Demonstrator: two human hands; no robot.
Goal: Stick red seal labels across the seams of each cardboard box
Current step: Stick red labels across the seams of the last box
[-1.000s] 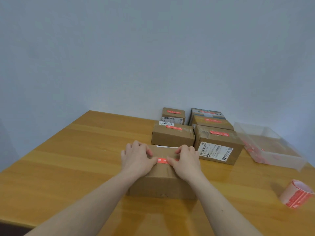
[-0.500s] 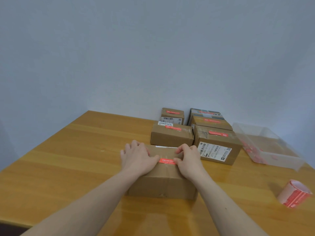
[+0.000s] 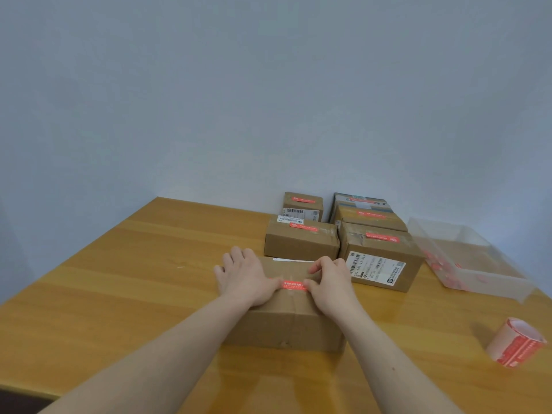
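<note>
Head camera, looking forward and down over a yellow-brown wooden table set against a pale blue-grey wall.

The nearest brown cardboard box sits at the middle of the table and serves as the landmark here. Most of its top is covered by the two hands, so the seam there is largely hidden; only a faint vertical seam shows on its front face. The ends of the red seal label on its top edge disappear under the thumbs, and its white print is too small to read.

The left hand lies flat on the box's top left part, fingers spread and straight, thumb pressing the label's left end. The right hand rests on the top right part, fingers curled, thumb tip pressing the label's right end.

Behind the landmark box stand four more brown cardboard boxes, each with a red label on top; the farthest ones are partly hidden by those in front. Far right of it lies a clear plastic tray holding blurred red pieces. Right and nearer than the box, a roll of red seal labels lies on its side.
</note>
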